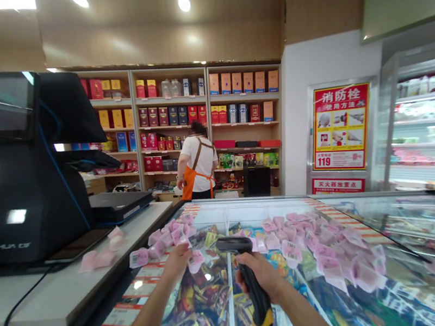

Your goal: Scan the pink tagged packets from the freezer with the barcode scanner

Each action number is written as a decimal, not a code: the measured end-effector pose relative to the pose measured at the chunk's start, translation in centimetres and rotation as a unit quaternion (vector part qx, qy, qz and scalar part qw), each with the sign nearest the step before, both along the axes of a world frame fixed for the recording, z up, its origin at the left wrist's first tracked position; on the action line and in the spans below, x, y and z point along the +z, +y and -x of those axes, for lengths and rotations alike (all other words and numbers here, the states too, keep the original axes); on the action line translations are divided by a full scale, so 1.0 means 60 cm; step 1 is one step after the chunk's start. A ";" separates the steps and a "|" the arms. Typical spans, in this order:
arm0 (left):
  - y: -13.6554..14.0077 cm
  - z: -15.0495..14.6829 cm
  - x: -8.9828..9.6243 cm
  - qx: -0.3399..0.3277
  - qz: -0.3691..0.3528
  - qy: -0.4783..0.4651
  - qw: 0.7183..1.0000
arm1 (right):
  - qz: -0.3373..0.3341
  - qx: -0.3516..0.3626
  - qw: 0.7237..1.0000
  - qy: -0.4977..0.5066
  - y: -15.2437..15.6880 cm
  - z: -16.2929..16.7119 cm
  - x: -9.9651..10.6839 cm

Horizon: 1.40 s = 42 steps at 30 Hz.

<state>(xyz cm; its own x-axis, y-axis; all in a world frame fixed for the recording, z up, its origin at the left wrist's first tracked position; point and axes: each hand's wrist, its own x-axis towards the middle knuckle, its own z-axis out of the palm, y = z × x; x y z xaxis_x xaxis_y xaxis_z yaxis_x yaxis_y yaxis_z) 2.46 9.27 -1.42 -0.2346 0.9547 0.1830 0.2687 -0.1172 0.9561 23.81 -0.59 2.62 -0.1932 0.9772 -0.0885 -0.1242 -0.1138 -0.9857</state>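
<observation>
My right hand [263,276] is wrapped round the handle of a black and yellow barcode scanner [254,289], its head pointing left and a cable trailing down. My left hand [177,264] is closed, fingertips pinching a small pink barcoded slip [195,261] beside the scanner's head. More pink slips [166,238] lie behind the left hand on the glass top of a freezer [208,310]. On the right, a larger spread of pink barcoded slips [330,247] covers the glass. Colourful packets show through it.
A black till [24,177] stands on the white counter [29,308] at left, with a few pink slips [102,257] near its edge. A co-worker in an orange apron [201,179] stands by the boxed-goods shelves [170,101]. A refrigerated cabinet [429,118] is at right.
</observation>
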 end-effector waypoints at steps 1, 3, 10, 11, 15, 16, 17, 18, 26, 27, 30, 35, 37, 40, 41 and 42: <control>-0.005 0.002 0.001 -0.025 0.003 0.016 1.000 | -0.001 -0.002 1.000 0.004 0.002 -0.003 -0.002; -0.016 0.007 0.003 -0.064 0.003 0.051 0.997 | -0.004 -0.006 1.000 0.013 0.008 -0.011 -0.005; -0.031 -0.032 0.005 -0.005 -0.044 0.161 0.986 | 0.011 -0.001 1.000 0.025 0.007 -0.021 0.004; -0.029 -0.043 0.005 0.014 -0.056 0.170 0.984 | 0.013 0.002 1.000 0.021 0.005 -0.020 0.006; -0.017 -0.075 0.007 0.067 -0.093 0.203 0.972 | 0.016 0.014 1.000 0.019 -0.004 -0.014 0.014; -0.013 -0.080 0.008 0.075 -0.098 0.212 0.969 | 0.016 0.016 1.000 0.019 -0.005 -0.013 0.015; -0.009 -0.082 0.008 0.081 -0.102 0.221 0.966 | 0.017 0.017 1.000 0.018 -0.006 -0.011 0.017; -0.005 -0.084 0.009 0.085 -0.106 0.231 0.963 | 0.018 0.018 1.000 0.017 -0.007 -0.010 0.018; 0.011 -0.100 0.001 0.102 -0.101 0.277 0.950 | 0.006 -0.010 0.999 0.030 0.010 -0.020 0.020; 0.011 -0.104 -0.001 0.104 -0.097 0.278 0.950 | -0.001 -0.020 0.999 0.028 0.013 -0.025 0.020; 0.006 -0.122 -0.006 0.100 -0.078 0.275 0.953 | -0.022 -0.059 0.998 0.013 0.022 -0.044 0.024; 0.002 -0.173 -0.012 0.079 -0.044 0.261 0.961 | -0.029 -0.143 0.989 -0.013 0.036 -0.095 0.028; 0.003 -0.199 -0.014 0.055 -0.040 0.260 0.963 | -0.032 -0.167 0.985 -0.009 0.042 -0.121 0.027; 0.002 -0.238 -0.017 -0.002 -0.038 0.271 0.962 | -0.031 -0.190 0.981 0.010 0.045 -0.157 0.024; 0.002 -0.250 -0.019 -0.022 -0.035 0.278 0.960 | -0.030 -0.196 0.980 0.019 0.045 -0.168 0.023; 0.002 -0.261 -0.020 -0.039 -0.031 0.285 0.957 | -0.028 -0.202 0.979 0.027 0.044 -0.178 0.022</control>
<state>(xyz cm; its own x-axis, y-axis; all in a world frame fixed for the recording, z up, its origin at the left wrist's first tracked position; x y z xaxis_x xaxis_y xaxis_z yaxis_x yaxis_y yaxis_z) 18.12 9.37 -2.60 -0.0069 0.9483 0.3174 0.7329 -0.2112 0.6468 34.47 2.06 3.92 0.2061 0.9779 -0.0339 -0.2005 0.0083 -0.9797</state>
